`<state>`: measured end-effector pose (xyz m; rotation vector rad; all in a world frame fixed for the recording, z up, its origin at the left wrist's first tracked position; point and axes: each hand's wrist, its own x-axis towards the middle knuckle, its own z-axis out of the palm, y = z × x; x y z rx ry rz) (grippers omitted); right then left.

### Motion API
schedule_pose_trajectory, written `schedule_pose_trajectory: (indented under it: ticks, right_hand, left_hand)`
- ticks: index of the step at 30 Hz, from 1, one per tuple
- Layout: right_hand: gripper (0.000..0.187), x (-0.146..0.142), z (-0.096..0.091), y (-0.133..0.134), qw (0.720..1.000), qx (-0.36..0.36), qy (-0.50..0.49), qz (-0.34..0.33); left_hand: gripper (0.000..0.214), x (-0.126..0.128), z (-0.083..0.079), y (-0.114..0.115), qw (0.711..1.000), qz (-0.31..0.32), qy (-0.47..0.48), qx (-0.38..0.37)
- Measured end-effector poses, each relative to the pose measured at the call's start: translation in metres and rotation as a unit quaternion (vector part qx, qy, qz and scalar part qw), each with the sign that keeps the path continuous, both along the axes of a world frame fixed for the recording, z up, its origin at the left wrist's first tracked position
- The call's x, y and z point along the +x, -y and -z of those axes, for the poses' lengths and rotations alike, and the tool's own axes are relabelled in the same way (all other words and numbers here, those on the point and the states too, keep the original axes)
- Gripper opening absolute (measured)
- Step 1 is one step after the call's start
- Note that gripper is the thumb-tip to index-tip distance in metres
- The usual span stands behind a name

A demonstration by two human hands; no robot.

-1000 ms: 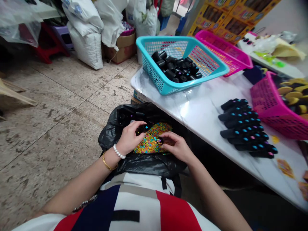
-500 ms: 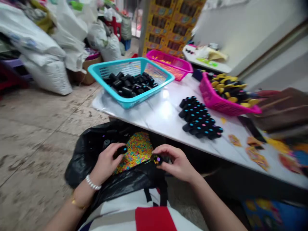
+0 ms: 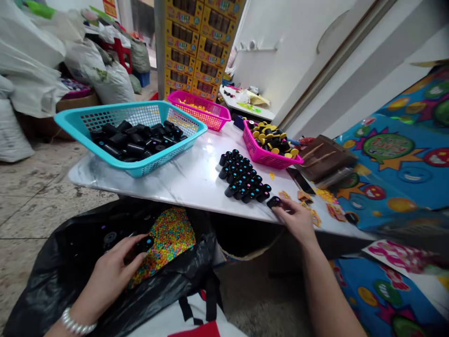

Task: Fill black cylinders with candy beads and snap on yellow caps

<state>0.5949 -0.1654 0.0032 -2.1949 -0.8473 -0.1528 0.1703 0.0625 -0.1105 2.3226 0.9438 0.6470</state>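
My left hand (image 3: 114, 269) is closed around a small black canister (image 3: 143, 243) with a blue dot on its end. It is over a black plastic bag (image 3: 56, 271) that holds tiny multicoloured beads (image 3: 171, 234) and more black canisters. My right hand (image 3: 296, 219) grips another black canister (image 3: 274, 201) by its side at the table's front edge. Just left of that canister stand packed rows of upright black canisters (image 3: 245, 177), their tops showing blue or pink dots.
A turquoise basket (image 3: 136, 166) of loose black canisters sits at the table's left. Behind are a pink basket (image 3: 224, 117) and another pink basket (image 3: 273, 160) with yellow-capped pieces. A phone (image 3: 300, 181) and yellow wrappers (image 3: 314, 216) lie to the right on the white table (image 3: 189, 180).
My right hand has moved from above the bag, right and forward to the table beside the rows, carrying its canister. My left hand stays by the beads with its canister. The view has turned right.
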Motion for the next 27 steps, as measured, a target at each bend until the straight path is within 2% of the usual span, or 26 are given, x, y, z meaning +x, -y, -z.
schedule_pose_trajectory:
  ticks: [3, 6, 10, 11, 12, 13, 14, 16, 18, 20, 23, 25, 27]
  right_hand:
    - [0.063, 0.009, 0.004, -0.015, 1.000, 0.031, -0.003, -0.003]
    - [0.060, -0.003, 0.002, -0.014, 0.998, 0.028, 0.056, 0.013]
    - [0.040, -0.061, -0.001, -0.011, 0.985, 0.048, 0.160, 0.031]
    - [0.036, -0.081, 0.001, -0.015, 0.987, 0.058, 0.153, 0.004]
    - [0.032, -0.102, 0.004, -0.022, 0.989, 0.061, 0.127, -0.052]
    - [0.031, -0.124, 0.009, -0.032, 0.986, 0.055, 0.084, -0.130]
    - [0.033, -0.146, 0.015, -0.045, 0.973, 0.023, 0.020, -0.228]
    - [0.045, -0.185, 0.031, -0.076, 0.911, -0.039, -0.085, -0.401]
    - [0.045, -0.213, 0.048, -0.109, 0.848, -0.063, -0.117, -0.512]
    - [0.038, -0.227, 0.064, -0.137, 0.826, -0.060, -0.135, -0.544]
    - [0.036, -0.229, 0.079, -0.167, 0.816, -0.080, -0.128, -0.559]
    - [0.032, -0.226, 0.086, -0.181, 0.807, -0.122, -0.050, -0.575]
    - [0.024, -0.228, 0.093, -0.190, 0.774, -0.187, 0.084, -0.599]
  left_hand:
    - [0.043, 0.001, 0.000, -0.001, 1.000, 0.002, -0.005, -0.031]
    - [0.042, 0.001, -0.007, 0.003, 0.997, -0.006, -0.007, -0.077]
    - [0.037, 0.001, -0.020, 0.009, 0.985, 0.002, 0.001, -0.170]
    - [0.036, 0.002, -0.021, 0.009, 0.979, 0.012, 0.021, -0.203]
    - [0.036, 0.004, -0.022, 0.010, 0.970, 0.023, 0.048, -0.236]
    - [0.035, 0.005, -0.022, 0.010, 0.961, 0.033, 0.076, -0.265]
    - [0.035, 0.007, -0.022, 0.011, 0.950, 0.041, 0.101, -0.293]
    - [0.035, 0.011, -0.022, 0.014, 0.923, 0.063, 0.142, -0.351]
    - [0.032, 0.013, -0.023, 0.016, 0.901, 0.073, 0.166, -0.395]
    - [0.026, 0.012, -0.024, 0.016, 0.909, 0.051, 0.171, -0.377]
    - [0.013, 0.002, -0.025, 0.011, 0.967, -0.045, 0.121, -0.222]
    - [0.002, -0.005, -0.025, 0.006, 0.985, -0.106, 0.065, -0.124]
    - [0.012, -0.011, -0.025, 0.003, 0.985, -0.142, 0.032, -0.088]
